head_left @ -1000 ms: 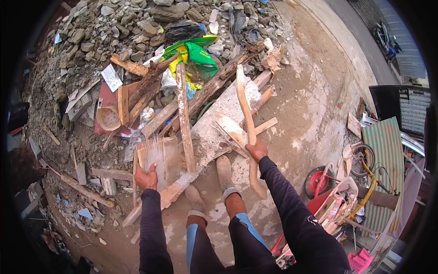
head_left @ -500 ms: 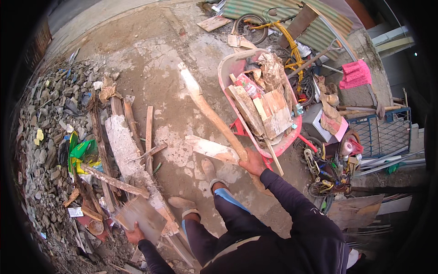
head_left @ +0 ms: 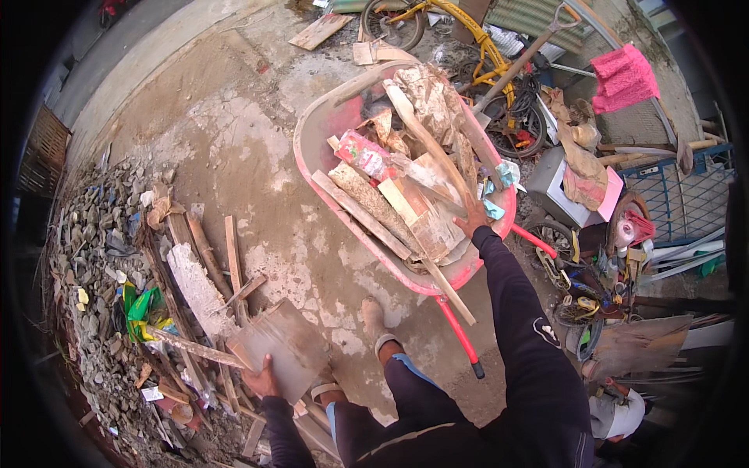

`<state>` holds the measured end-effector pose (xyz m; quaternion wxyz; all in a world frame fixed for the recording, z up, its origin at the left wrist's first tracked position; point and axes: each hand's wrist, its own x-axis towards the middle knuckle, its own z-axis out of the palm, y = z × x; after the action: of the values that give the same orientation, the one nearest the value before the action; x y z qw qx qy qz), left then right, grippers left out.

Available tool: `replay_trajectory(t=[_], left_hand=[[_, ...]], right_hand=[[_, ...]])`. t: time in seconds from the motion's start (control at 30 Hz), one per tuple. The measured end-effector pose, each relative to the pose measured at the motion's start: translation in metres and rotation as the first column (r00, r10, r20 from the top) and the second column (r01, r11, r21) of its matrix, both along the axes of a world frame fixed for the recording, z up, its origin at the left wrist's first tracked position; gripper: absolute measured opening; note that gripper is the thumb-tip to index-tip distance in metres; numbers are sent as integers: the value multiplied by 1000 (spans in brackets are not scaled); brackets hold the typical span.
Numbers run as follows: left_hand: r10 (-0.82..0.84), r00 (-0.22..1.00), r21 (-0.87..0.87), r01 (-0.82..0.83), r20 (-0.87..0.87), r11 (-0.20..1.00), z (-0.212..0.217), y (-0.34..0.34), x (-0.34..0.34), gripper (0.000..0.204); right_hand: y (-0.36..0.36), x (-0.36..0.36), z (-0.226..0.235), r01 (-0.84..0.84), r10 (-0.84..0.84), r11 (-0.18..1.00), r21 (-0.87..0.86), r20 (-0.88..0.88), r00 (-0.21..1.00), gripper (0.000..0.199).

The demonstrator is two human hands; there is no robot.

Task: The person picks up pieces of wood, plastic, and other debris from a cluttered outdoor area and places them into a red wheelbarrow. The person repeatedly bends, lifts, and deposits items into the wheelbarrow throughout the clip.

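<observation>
My right hand [head_left: 471, 216] reaches over a red wheelbarrow [head_left: 310, 153] and grips the near end of a long pale plank [head_left: 421, 132], which lies lengthwise on the load of broken boards and debris. My left hand [head_left: 260, 380] is low at my left side. It holds a flat, dusty brown board [head_left: 279, 349] by its lower edge, above the concrete ground. My feet in sandals [head_left: 374, 320] stand between the board and the wheelbarrow's red handle [head_left: 460, 335].
A heap of rubble and stones [head_left: 94, 257] with loose planks [head_left: 232, 257] and a green bag [head_left: 143, 309] lies at the left. Behind the wheelbarrow are a yellow bicycle [head_left: 468, 35], a shovel [head_left: 530, 51], a pink cloth [head_left: 622, 78], a blue metal grate [head_left: 686, 195] and a white helmet [head_left: 616, 417].
I have turned from the rubble heap to the wheelbarrow. My right hand has carried the long plank over and laid it on the load. My left hand still holds the flat board.
</observation>
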<state>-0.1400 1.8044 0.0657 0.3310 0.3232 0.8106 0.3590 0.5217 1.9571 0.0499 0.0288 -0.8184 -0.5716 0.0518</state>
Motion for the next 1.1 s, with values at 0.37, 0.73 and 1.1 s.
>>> replay_trajectory(t=[0.37,0.73,1.1], left_hand=[[-77,883,37,68,464,997,56,81,212,36],[14,765,22,-36,644,999,66,129,252,35],[-88,806,-37,135,585,990,48,256,347,63]], right_hand=[[5,32,-15,321,-322,946,-30,-173,931,60],[6,98,50,209,-158,941,267,-199,967,42],[46,191,58,168,-169,976,140,-1,986,36]])
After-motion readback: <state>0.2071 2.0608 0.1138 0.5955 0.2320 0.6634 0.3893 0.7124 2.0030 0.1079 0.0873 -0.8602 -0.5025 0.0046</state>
